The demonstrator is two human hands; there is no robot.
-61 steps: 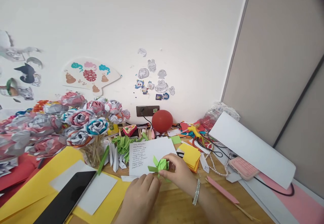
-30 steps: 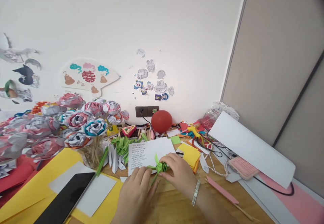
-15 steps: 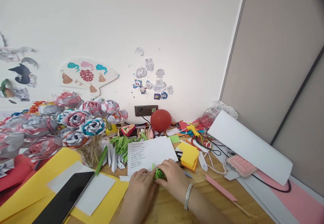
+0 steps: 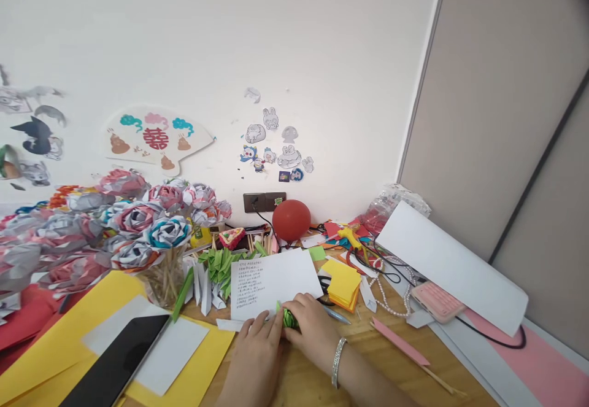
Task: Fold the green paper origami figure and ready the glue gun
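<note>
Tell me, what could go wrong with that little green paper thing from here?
The green folded paper, gripped in the right fingers, might crease or tear if squeezed too hard.
The handwritten sheet lies just beyond both hands, so it could get nudged or crumpled.
The uneven yellow paper stack nearby might scatter if bumped.

wooden table (image 4: 304, 373) | handwritten sheet (image 4: 289, 275) | yellow paper stack (image 4: 344, 284) | pink paper strip (image 4: 399, 341)

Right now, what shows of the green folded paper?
The green folded paper is a rounded, layered bundle with dark creases, a lighter tip rising at its left. The right hand pinches it; the left hand is at that tip. It is near the front edge of the written sheet, partly hidden by the hands.
</note>
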